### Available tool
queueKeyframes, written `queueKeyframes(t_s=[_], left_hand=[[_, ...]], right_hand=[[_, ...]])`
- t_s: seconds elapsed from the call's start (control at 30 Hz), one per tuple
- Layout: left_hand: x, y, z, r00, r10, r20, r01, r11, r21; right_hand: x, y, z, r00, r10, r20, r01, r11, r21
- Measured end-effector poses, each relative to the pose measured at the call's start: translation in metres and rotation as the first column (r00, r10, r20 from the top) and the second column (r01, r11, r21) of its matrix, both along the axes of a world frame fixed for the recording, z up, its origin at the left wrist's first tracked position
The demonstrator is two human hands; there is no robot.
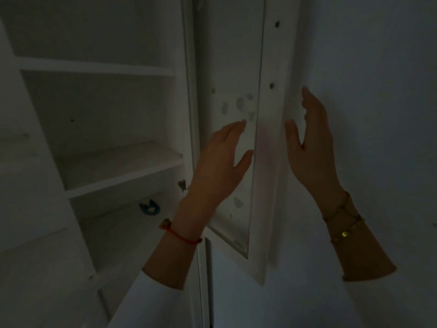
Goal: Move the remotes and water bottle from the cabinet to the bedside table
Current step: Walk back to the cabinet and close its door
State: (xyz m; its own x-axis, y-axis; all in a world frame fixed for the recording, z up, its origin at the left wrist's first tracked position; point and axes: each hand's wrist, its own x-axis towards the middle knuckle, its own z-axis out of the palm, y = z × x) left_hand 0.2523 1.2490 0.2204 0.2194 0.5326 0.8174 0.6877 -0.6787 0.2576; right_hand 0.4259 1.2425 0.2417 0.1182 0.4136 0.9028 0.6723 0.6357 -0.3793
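White panel: a painted cabinet door [238, 129], seemingly wood, is seen swung open at the centre of a dim view; every place below is given relative to it.
Right hand grip: the right hand [312, 147] is laid at the door's outer edge, fingers straight and loosely spread, thumb towards the edge; nothing is pinched, and whether the fingertips touch the edge or the wall [378, 91] behind cannot be told.
Left hand grip: the left hand [220, 162] is held flat against or just before the door's inner face, fingers extended and slightly parted; nothing is held.
Wrists: a red cord bracelet [184, 235] is worn on the left wrist, gold chain bracelets [343, 223] on the right.
Door handling: the door is judged stiff and light on its hinges, best moved by the free edge.
Shelves: left of the door, white cabinet shelves [118, 166] are seen, with one small teal object [149, 207] on a lower shelf, too blurred to be identified.
Task things: no remote and no water bottle can be made out on the visible shelves; their location cannot be told.
Expected handling: remotes are judged light, rigid and safe to grasp across the body; a bottle is judged heavier if full, smooth, and best wrapped around its middle.
Bedside table: not in view.
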Motion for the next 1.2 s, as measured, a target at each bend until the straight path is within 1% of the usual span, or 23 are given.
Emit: queueKeyframes(t_s=[0.17,0.23,0.37,0.47,0.6,0.7,0.8,0.93,1.1,1.2], left_hand=[[0.018,0.018,-0.003,0.999,-0.022,-0.023,0.022,1.0,-0.002],[0.021,0.022,-0.006,0.999,-0.022,-0.034,0.022,1.0,-0.008],[0.024,0.026,-0.012,0.998,-0.048,-0.044,0.047,0.999,-0.014],[0.023,0.026,-0.018,0.998,-0.056,-0.025,0.056,0.998,-0.011],[0.015,0.018,-0.026,0.997,-0.06,0.051,0.061,0.998,0.0],[0.003,0.011,-0.032,0.994,-0.029,0.104,0.026,0.999,0.031],[-0.014,0.0,-0.038,0.99,-0.001,0.144,-0.008,0.998,0.058],[-0.042,-0.021,-0.043,0.984,0.028,0.174,-0.044,0.995,0.087],[-0.09,-0.039,-0.045,0.976,0.129,0.178,-0.145,0.986,0.08],[-0.118,-0.051,-0.044,0.966,0.205,0.16,-0.222,0.97,0.097]], right_hand=[[-0.006,0.021,0.005,1.0,0.016,-0.027,-0.019,0.993,-0.116],[-0.007,0.027,0.004,1.0,0.019,-0.019,-0.022,0.991,-0.133],[-0.008,0.029,0.005,0.997,0.046,-0.064,-0.053,0.993,-0.109],[-0.008,0.024,0.005,0.996,0.054,-0.07,-0.06,0.994,-0.09],[-0.016,0.015,0.0,0.993,0.105,-0.055,-0.109,0.99,-0.088],[-0.028,0.005,-0.004,0.986,0.163,-0.046,-0.165,0.985,-0.053],[-0.045,-0.004,-0.007,0.97,0.243,-0.001,-0.243,0.97,-0.014],[-0.075,-0.009,-0.008,0.939,0.32,0.129,-0.324,0.946,0.013],[-0.122,-0.009,-0.005,0.861,0.447,0.242,-0.468,0.883,0.032],[-0.152,-0.005,-0.006,0.807,0.526,0.27,-0.545,0.839,-0.007]])
